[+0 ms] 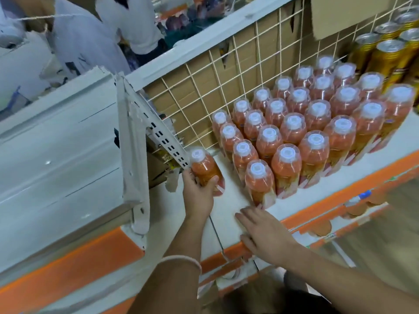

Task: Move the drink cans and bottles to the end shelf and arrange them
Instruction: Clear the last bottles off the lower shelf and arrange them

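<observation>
The right hand (265,232) lies flat on the front edge of the shelf (231,191), with straight fingers and nothing in it. A bit further in, the left hand (198,193) grips one orange bottle (204,168) at the shelf's left end. Just to its right stand rows of the same bottles (306,123). Gold cans (385,53) stand at the far right, near the wire back (199,87).

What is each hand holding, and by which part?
The left hand grips an orange drink bottle around its body, below the cap. The right hand holds nothing; it rests on the shelf edge.
</observation>
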A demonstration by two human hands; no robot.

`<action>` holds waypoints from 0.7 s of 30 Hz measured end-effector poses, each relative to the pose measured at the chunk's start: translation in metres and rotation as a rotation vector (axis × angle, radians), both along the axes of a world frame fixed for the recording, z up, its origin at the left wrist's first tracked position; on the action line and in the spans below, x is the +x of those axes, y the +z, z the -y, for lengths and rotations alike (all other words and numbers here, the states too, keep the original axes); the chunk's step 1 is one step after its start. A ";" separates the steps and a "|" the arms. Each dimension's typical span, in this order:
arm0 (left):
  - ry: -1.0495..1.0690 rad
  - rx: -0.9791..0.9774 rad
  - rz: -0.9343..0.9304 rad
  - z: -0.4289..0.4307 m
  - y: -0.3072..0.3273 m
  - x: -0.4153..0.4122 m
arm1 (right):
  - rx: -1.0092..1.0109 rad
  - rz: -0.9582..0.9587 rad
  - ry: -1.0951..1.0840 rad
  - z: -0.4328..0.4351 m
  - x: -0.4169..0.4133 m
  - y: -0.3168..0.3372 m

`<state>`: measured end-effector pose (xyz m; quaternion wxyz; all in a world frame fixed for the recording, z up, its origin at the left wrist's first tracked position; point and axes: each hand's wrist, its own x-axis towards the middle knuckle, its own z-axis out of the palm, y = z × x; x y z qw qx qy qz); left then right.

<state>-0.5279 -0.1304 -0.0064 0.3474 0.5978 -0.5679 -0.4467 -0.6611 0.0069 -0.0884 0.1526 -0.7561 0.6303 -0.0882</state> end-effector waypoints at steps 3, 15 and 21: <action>0.025 -0.042 -0.033 0.017 -0.010 -0.012 | 0.026 -0.067 0.023 -0.019 -0.013 -0.016; 0.088 -0.042 0.020 0.064 -0.023 -0.043 | 0.100 -0.025 -0.023 -0.026 -0.011 -0.026; 0.161 -0.081 0.126 0.074 -0.024 -0.058 | 0.087 0.035 -0.037 -0.024 -0.009 -0.030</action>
